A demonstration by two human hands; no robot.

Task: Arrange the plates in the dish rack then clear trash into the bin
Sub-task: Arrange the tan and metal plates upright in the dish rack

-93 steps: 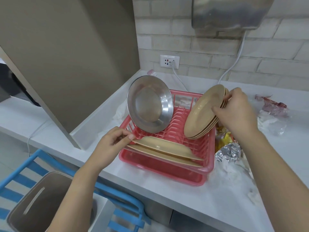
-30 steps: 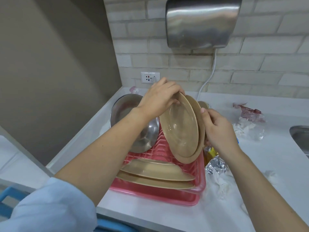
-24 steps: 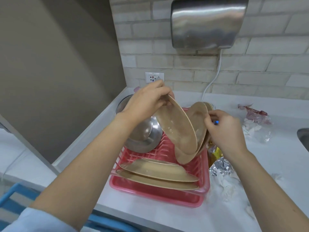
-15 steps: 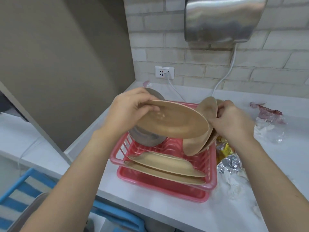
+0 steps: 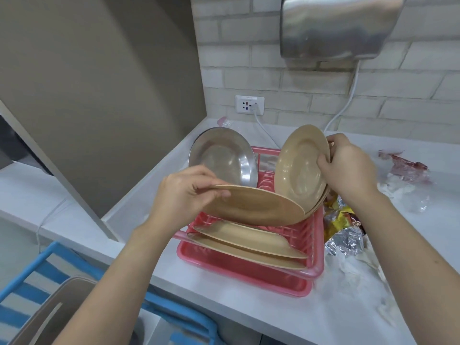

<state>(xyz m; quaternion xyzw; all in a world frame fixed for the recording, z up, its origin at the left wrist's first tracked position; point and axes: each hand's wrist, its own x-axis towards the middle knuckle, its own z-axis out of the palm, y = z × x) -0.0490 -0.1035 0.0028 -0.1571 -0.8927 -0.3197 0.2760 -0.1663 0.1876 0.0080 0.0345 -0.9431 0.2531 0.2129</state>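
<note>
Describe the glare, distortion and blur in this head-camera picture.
Head view: glare streaks the round steel plate and the steel wall dryer; wide-angle bending curves the white brick wall and grey counter edge; the hands and the tan plastic plate they hold stay sharp.

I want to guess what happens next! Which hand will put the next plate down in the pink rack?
Probably the left hand. It already holds one tan plate nearly flat, right above the two plates lying in the rack. The right hand is busy steadying the standing plates.
</note>
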